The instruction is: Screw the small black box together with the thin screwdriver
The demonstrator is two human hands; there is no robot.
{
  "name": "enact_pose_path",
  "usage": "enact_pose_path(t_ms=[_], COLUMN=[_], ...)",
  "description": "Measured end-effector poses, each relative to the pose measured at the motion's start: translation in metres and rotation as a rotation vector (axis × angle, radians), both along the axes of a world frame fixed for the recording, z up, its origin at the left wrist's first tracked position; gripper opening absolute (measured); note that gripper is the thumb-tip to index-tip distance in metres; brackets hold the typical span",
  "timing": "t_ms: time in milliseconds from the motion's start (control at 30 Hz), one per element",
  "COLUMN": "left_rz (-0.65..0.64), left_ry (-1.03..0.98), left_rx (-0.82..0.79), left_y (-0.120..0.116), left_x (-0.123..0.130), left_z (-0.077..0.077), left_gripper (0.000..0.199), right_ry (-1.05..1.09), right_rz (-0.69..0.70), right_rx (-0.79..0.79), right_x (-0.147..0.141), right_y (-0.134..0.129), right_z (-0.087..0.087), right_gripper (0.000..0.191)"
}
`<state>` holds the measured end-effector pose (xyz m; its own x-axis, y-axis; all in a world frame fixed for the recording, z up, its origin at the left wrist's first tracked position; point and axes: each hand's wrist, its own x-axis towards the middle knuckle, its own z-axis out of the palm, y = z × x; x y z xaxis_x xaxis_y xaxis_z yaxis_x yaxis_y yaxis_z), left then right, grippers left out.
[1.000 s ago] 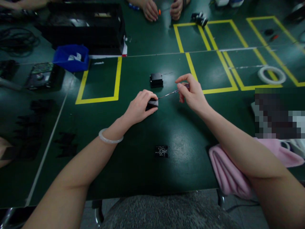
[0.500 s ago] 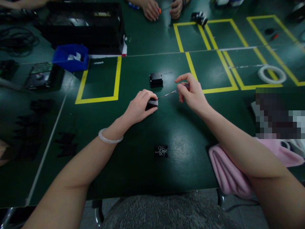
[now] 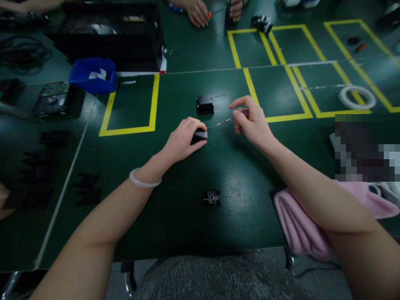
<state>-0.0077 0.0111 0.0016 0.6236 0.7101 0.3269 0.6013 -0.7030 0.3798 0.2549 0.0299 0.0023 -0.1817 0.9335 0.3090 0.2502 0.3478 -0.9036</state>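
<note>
My left hand (image 3: 185, 139) is closed round a small black plastic block (image 3: 200, 135) on the green table, its fingers on the far side and thumb on the near side. A screwdriver (image 3: 222, 122) is in the fingers of my right hand (image 3: 248, 118); its thin metal shaft slants left and the tip meets the block's right end. Most of its handle is hidden in my fingers. Just beyond the block stands another black plastic part (image 3: 205, 104). Closer to me lies a small black tray (image 3: 219, 203) with several silver screws (image 3: 212, 197).
A blue bin (image 3: 90, 79) and a large black case (image 3: 109, 50) stand back left. Dark parts (image 3: 87, 187) lie on the left. A white tape roll (image 3: 357, 98) and pink cloth (image 3: 303, 221) are on the right. Across the table, another person's hands (image 3: 198, 13) work.
My hands, the block and the screwdriver hold almost the same position. Across the table, the other person's one hand now shows a dark object in it.
</note>
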Motion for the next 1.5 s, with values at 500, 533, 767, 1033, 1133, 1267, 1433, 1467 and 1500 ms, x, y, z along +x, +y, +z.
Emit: enact_pose_path(t_ms=[500, 533, 767, 1033, 1133, 1267, 1433, 1467, 1500], left_rz=[0.008, 0.007, 0.009, 0.002, 0.009, 0.010, 0.023, 0.026, 0.027], left_ry=[0.012, 0.011, 0.011, 0.004, 0.009, 0.011, 0.021, 0.024, 0.026], left_rx=[-0.020, -0.021, -0.016, -0.003, -0.014, -0.023, -0.040, -0.043, -0.043], left_y=[-0.0003, -0.0004, -0.0001, -0.0002, -0.0004, -0.0009, -0.0016, -0.0017, -0.0017], left_x=[0.0001, 0.0001, 0.0001, -0.0004, 0.0001, 0.0004, 0.0005, 0.0006, 0.0007], left_z=[0.0004, 0.0005, 0.0003, -0.0004, 0.0005, 0.0016, 0.0028, 0.0030, 0.0031], left_gripper=[0.029, 0.029, 0.029, 0.029, 0.028, 0.029, 0.030, 0.030, 0.029], right_ry=[-0.011, -0.001, -0.028, -0.040, -0.028, -0.004, -0.022, -0.021, -0.017], right_rz=[0.006, -0.004, -0.030, -0.003, -0.013, -0.019, -0.023, -0.022, -0.020], right_rx=[0.021, 0.012, -0.024, 0.000, -0.004, -0.006, -0.029, -0.026, -0.021], right_x=[-0.0010, -0.0015, -0.0029, -0.0006, -0.0014, -0.0027, -0.0030, -0.0028, -0.0024], right_y=[-0.0011, -0.0014, -0.0017, -0.0012, -0.0019, -0.0026, -0.0027, -0.0026, -0.0025], right_z=[0.0015, 0.0021, 0.0041, 0.0027, 0.0034, 0.0045, 0.0049, 0.0045, 0.0040], right_gripper=[0.023, 0.025, 0.037, 0.022, 0.020, 0.026, 0.031, 0.030, 0.029])
